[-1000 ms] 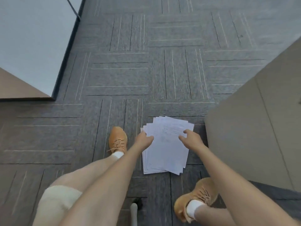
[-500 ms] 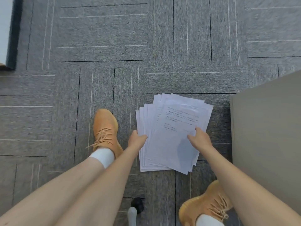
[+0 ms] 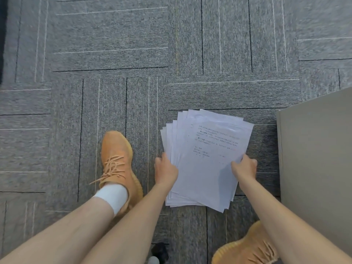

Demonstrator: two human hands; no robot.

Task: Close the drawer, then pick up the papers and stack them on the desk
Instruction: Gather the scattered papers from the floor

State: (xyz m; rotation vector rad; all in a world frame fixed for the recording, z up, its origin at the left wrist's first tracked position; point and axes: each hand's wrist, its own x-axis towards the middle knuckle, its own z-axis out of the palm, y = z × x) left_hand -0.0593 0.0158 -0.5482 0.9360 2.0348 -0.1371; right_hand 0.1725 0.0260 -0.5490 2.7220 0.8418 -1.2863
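Papers (image 3: 206,155) form a fanned sheaf of white sheets, the top one printed (text too small to read), positioned over grey carpet (image 3: 114,44) between both hands. Left hand (image 3: 165,170) is closed on the sheaf's left edge, fingers tucked under and hidden. Right hand (image 3: 244,167) is closed on the right edge, thumb on the top sheet. Whether the far end of the sheaf touches the carpet cannot be determined. A beige cabinet (image 3: 316,159) stands just beside the papers on the right; no drawer front is distinguishable on it. Left orange shoe (image 3: 117,159) with white sock (image 3: 113,197) rests left of the sheaf. Right orange shoe (image 3: 245,248) sits at the lower edge.
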